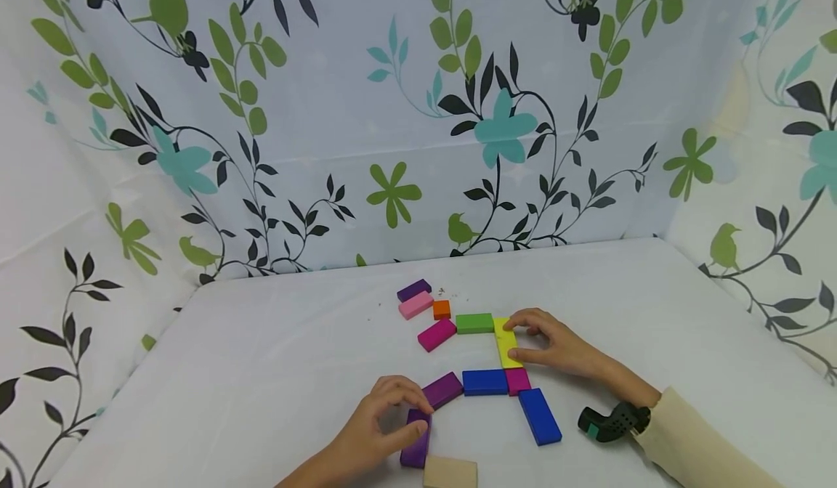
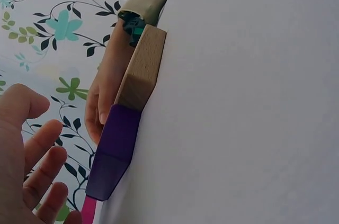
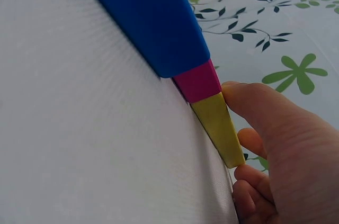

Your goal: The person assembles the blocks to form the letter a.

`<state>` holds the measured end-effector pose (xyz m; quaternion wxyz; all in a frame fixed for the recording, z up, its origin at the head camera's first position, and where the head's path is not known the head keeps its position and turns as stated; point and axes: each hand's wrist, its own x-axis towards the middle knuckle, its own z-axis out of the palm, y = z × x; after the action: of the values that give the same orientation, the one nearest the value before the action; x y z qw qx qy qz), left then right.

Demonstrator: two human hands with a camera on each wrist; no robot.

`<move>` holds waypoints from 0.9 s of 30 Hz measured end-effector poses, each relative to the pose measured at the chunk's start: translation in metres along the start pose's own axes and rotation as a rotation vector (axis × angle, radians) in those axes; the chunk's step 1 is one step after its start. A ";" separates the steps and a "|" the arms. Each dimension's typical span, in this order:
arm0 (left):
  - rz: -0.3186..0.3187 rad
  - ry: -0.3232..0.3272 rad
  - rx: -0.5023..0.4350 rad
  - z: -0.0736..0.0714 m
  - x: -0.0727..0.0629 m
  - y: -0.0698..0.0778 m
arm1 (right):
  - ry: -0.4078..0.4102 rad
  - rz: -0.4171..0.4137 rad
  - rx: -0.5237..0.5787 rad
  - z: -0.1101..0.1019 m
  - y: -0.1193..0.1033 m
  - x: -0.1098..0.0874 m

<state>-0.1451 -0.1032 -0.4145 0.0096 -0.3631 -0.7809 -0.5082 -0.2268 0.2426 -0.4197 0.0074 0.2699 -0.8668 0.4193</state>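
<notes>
The right hand (image 1: 556, 344) pinches the yellow block (image 1: 506, 344) lengthwise, thumb at its near end and a finger at its far end. The block lies on the white table (image 1: 261, 357), right of the green block (image 1: 474, 324) and touching the far side of the small magenta block (image 1: 519, 381). The left hand (image 1: 370, 425) stands with thumb and fingers curved wide apart beside the near purple block (image 1: 415, 454); its wrist view shows a gap to the block.

The near purple block meets the wooden block (image 1: 450, 473) at its near end and the middle purple block (image 1: 442, 391) at its far end. From there a blue block (image 1: 484, 383) runs right to the small magenta one, and another blue block (image 1: 540, 416) slants nearer and right. Far left of the green block lie orange (image 1: 441, 311), pink (image 1: 415, 305) and far purple (image 1: 414, 290) blocks. A dark wristband (image 1: 611, 423) circles the right wrist.
</notes>
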 end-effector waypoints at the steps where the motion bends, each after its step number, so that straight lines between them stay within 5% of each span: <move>1: -0.012 0.002 0.000 -0.001 0.001 -0.001 | -0.002 0.003 0.000 0.000 0.000 0.000; 10: -0.187 0.056 -0.034 -0.015 0.011 -0.013 | -0.007 0.025 -0.003 -0.001 -0.002 -0.001; 16: -0.276 0.001 -0.055 -0.019 0.016 -0.018 | -0.012 0.023 -0.004 -0.001 -0.002 -0.001; 27: -0.264 0.031 -0.018 -0.027 0.029 -0.029 | -0.009 0.022 -0.005 0.000 0.002 0.000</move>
<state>-0.1924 -0.1148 -0.4129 -0.0486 -0.2494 -0.8169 -0.5178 -0.2276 0.2439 -0.4208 -0.0004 0.2620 -0.8708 0.4160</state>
